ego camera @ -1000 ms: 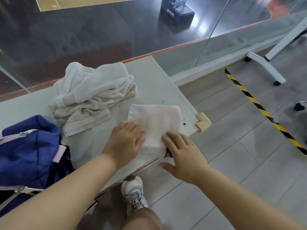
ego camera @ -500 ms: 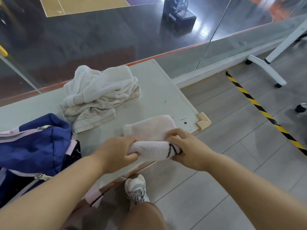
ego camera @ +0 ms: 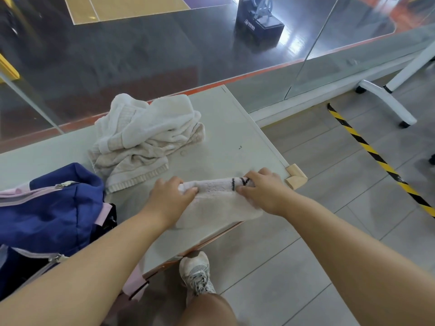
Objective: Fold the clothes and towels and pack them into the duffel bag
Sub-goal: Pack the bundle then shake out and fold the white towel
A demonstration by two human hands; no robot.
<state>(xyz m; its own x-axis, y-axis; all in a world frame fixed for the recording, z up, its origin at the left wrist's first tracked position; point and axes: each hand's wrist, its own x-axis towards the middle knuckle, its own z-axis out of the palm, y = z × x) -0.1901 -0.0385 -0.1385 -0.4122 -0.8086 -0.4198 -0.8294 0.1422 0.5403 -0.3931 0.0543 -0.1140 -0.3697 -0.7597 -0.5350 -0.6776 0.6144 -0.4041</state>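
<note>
A small pale pink towel [ego camera: 216, 198] lies near the table's front right corner, folded over on itself with a black mark at its far edge. My left hand [ego camera: 169, 196] grips its left end. My right hand [ego camera: 263, 189] pinches its right end at the far fold. A crumpled heap of cream towels and knitwear [ego camera: 146, 137] sits behind, toward the glass. The blue duffel bag [ego camera: 47, 208] with pink trim stands open at the left, its zipper undone.
The grey table [ego camera: 223, 128] ends just right of the towel, with a foam corner guard [ego camera: 296, 177]. A glass wall runs behind it. On the floor are yellow-black tape [ego camera: 376, 158] and a white wheeled leg [ego camera: 386, 102]. My shoe [ego camera: 196, 271] shows below the table edge.
Both hands lifted the towel's near edge off the table and carried it away from me, laying it over the far edge. The towel is now folded in half.
</note>
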